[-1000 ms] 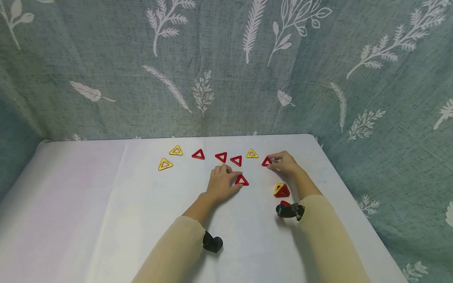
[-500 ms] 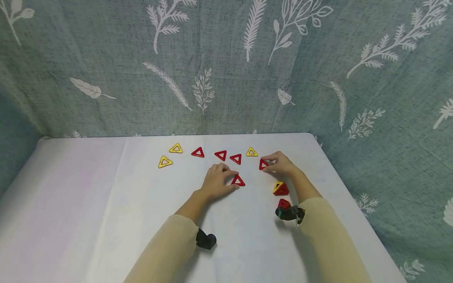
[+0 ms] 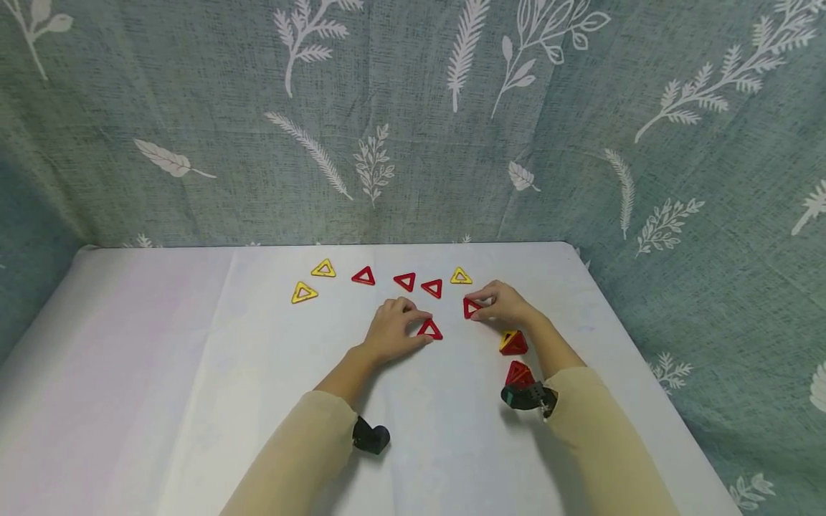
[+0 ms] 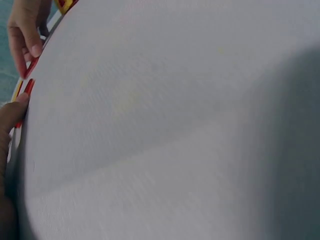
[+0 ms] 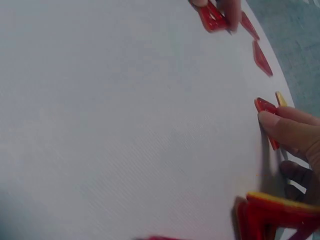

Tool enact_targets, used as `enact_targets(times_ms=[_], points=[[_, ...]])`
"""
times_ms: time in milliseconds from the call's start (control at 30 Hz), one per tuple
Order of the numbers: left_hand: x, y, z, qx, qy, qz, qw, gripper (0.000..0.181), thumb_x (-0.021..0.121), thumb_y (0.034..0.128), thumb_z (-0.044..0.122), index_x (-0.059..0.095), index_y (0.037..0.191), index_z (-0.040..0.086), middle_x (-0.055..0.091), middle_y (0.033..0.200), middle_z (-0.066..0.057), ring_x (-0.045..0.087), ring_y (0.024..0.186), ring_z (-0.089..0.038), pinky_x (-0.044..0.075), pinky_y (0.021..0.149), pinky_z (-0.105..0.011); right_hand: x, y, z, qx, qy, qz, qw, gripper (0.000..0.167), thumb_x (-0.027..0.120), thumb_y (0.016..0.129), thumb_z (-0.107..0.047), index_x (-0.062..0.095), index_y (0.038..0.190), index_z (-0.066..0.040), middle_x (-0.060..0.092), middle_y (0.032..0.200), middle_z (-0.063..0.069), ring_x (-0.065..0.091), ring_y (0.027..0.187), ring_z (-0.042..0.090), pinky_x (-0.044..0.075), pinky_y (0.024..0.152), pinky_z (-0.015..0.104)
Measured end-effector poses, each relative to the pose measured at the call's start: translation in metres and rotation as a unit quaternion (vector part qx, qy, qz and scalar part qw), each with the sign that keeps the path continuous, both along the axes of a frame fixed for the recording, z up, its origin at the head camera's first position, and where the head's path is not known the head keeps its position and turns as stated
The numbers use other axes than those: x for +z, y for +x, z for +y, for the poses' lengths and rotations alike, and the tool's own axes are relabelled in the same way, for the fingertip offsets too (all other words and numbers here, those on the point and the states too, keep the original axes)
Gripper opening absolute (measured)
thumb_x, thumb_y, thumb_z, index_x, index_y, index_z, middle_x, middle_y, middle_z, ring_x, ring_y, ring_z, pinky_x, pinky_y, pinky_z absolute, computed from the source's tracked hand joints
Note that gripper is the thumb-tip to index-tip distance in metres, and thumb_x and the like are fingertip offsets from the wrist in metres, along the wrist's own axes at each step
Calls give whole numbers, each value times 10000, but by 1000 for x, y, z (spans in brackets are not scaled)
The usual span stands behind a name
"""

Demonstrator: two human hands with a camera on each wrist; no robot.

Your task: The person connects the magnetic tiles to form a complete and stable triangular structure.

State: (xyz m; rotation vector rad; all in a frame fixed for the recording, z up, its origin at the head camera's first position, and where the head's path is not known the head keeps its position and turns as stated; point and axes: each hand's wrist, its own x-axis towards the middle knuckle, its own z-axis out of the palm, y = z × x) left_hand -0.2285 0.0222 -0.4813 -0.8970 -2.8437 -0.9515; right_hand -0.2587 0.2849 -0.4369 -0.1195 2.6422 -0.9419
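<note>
My left hand [image 3: 395, 331] pinches a red open triangle tile [image 3: 437, 330] between thumb and forefinger at mid-table. To its right and slightly farther back, my right hand [image 3: 505, 304] pinches another red triangle tile [image 3: 467, 308]. A small gap separates the two held tiles. In the right wrist view, thumb and fingers hold the right-hand red tile [image 5: 265, 106] by its sides, tilted off the table. The left wrist view catches just part of the left thumb [image 4: 14, 111] and a sliver of its red tile [image 4: 30, 87] at the edge.
Behind the hands lie loose red tiles [image 3: 372, 275] and yellow tiles [image 3: 332, 271] in a scattered row. A red-and-yellow pyramid [image 3: 516, 347] and a red pyramid-like piece [image 3: 519, 374] stand by the right forearm. A leaf-patterned cloth [image 3: 413, 179] rises behind the white table [image 3: 258, 401].
The right hand has moved left and slightly nearer with its red tile, turning it. The left hand has shifted a little left with its tile. The gap between the tiles has narrowed slightly.
</note>
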Motion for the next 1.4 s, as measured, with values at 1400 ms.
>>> enact_targets(times_ms=[1400], points=[[-3, 12, -26, -117, -92, 346, 9993, 447, 729, 793, 400, 678, 1187, 196, 535, 1054, -31, 455, 1031, -221, 389, 882, -394, -24, 47, -65, 953, -417, 1270, 9864, 372, 793, 760, -228, 716, 1116, -153, 619, 959, 1, 515, 879, 146, 362, 744, 308]])
